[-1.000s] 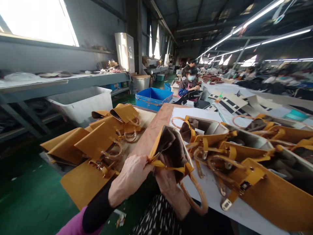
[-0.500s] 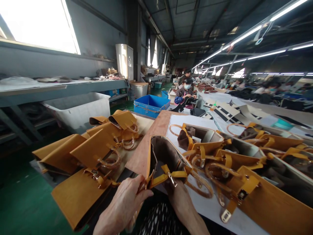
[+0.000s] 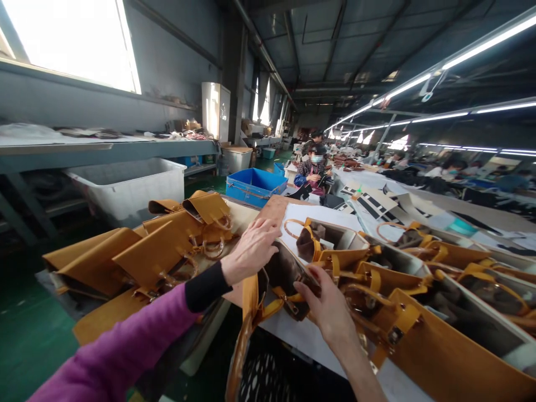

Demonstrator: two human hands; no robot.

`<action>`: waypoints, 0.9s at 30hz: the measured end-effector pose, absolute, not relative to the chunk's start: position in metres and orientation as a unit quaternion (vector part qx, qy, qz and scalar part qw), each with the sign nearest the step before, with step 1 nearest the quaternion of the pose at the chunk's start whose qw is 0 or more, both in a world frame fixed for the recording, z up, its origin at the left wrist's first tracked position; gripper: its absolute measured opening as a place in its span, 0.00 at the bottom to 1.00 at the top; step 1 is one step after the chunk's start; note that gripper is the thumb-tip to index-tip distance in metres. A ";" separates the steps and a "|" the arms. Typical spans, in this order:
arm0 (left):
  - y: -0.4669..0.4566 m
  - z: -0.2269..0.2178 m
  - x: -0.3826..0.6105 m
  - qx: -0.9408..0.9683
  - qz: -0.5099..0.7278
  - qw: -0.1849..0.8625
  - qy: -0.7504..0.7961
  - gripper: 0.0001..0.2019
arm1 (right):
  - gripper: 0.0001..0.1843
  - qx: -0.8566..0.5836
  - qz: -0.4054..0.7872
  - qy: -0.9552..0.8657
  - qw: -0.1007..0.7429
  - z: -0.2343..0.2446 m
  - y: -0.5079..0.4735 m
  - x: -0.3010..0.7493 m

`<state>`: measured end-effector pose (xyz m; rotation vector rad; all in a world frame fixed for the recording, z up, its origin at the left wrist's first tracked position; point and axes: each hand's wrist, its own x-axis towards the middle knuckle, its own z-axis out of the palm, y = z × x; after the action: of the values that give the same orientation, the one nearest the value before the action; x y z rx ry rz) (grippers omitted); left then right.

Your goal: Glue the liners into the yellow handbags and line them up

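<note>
I hold a mustard-yellow handbag (image 3: 280, 278) with a brown lining at the near edge of the white-covered table (image 3: 318, 215). It is tipped with its mouth toward me, and one round handle (image 3: 238, 349) hangs down below it. My left hand (image 3: 252, 249) lies on the bag's far left wall with its fingers stretched out. My right hand (image 3: 330, 306) pinches the bag's near rim by the yellow strap and metal clasp (image 3: 288, 295).
A row of like mustard bags (image 3: 419, 290) stands open along the table to the right. More bags (image 3: 167, 245) lie piled on a low stand at left. A white bin (image 3: 125, 184) and a blue crate (image 3: 255, 184) stand on the green floor. A seated co-worker (image 3: 312, 167) works further back.
My left hand let go of the bag's near corner and reached forward over its far wall. The right hand came up from under the bag to its rim. The bag tipped toward me.
</note>
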<state>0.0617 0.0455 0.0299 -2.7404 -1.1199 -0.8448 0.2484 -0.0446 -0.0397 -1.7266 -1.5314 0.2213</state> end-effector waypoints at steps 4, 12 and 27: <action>0.087 0.016 0.076 -0.935 -0.167 0.001 -0.313 0.07 | 0.19 -0.702 0.133 -0.622 0.319 -0.031 -0.039 0.250; 0.093 0.013 0.069 -0.952 -0.131 -0.069 -0.268 0.07 | 0.21 -0.661 0.198 -0.664 0.289 -0.019 -0.034 0.273; 0.056 0.017 0.089 -0.973 -0.134 0.033 -0.184 0.09 | 0.22 -0.628 0.252 -0.654 0.339 -0.031 -0.033 0.290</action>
<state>0.0888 0.0559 0.0170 -2.9951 -0.5661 -0.4138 0.2904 -0.0329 -0.0313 -1.6357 -1.7021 0.6554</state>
